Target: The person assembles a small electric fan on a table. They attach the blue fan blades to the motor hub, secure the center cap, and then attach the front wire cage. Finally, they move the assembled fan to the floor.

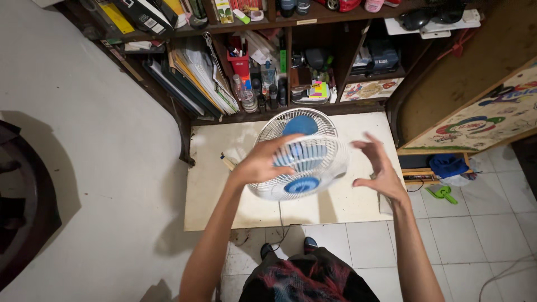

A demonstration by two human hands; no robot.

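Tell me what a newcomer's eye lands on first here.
First, the white table fan with blue blades, held up over the pale tabletop at the centre. The left hand grips its grille, while the right hand hovers open just beside it. Behind, the dark shelves are crammed with papers, bottles and boxes.

Fan (302, 162) cage partly behind left hand (263, 162), perhaps motion-blurred.
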